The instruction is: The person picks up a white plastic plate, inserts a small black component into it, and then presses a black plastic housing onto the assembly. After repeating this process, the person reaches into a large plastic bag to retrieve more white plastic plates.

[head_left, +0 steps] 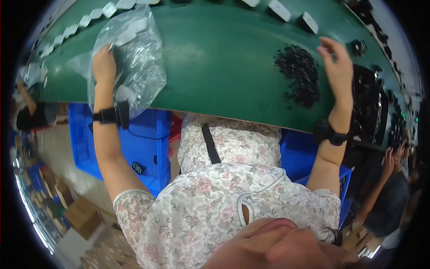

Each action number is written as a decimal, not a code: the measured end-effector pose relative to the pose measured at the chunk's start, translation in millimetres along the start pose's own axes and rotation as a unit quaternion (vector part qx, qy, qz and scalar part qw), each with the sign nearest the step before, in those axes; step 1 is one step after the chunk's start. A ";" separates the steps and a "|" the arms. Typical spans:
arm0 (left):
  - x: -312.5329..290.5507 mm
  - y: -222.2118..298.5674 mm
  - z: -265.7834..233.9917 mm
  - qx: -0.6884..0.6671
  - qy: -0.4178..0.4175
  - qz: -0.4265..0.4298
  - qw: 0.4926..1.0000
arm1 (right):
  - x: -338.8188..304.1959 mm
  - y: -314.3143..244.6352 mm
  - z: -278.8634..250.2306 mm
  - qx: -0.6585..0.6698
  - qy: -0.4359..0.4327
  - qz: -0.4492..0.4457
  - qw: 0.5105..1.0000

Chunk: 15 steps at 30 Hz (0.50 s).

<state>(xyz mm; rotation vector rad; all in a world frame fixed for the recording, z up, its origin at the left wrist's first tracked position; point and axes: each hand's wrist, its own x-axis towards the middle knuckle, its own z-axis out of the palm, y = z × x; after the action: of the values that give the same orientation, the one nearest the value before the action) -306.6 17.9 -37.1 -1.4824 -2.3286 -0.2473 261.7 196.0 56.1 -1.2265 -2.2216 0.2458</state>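
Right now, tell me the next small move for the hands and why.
Probably lower the right hand to the pile of small black parts and pick some up: it hovers open beside the pile, while the left hand already grips the clear plastic bag on the green table.

A wide bare stretch of green table (215, 58) lies open between the two hands. A crumpled clear plastic bag (134, 54) blocks its left side under the left hand (104, 65). A heap of small black parts (299, 76) crowds the right, just beside the right hand (337, 60). White pieces (280, 9) line the far edge.
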 end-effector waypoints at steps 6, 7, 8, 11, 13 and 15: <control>-35.9 98.7 -66.1 -0.153 0.089 0.013 0.984 | -69.0 -5.7 34.5 -0.055 -0.024 0.004 0.998; -44.4 119.0 -79.8 -0.255 0.080 0.029 0.963 | -70.7 -5.8 37.2 -0.056 -0.022 0.006 0.998; -51.5 136.9 -88.0 -0.354 0.070 0.043 0.932 | -71.6 -5.0 40.0 -0.053 -0.011 -0.001 0.999; -67.8 181.2 -87.7 -0.261 0.093 0.209 0.938 | -70.1 -5.4 48.8 -0.053 0.016 -0.015 0.998; -75.8 207.5 -87.3 -0.246 0.093 0.264 0.928 | -68.5 -5.3 49.9 -0.058 0.023 -0.023 0.998; -83.8 224.6 -81.7 -0.318 -0.010 0.234 0.919 | -66.9 -3.3 51.1 -0.056 0.040 -0.023 0.997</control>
<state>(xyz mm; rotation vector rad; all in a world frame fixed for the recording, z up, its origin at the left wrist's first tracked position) -55.2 17.1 -6.3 -2.2912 -1.8969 -0.9185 257.4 145.1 -10.9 -1.2202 -2.2172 0.0534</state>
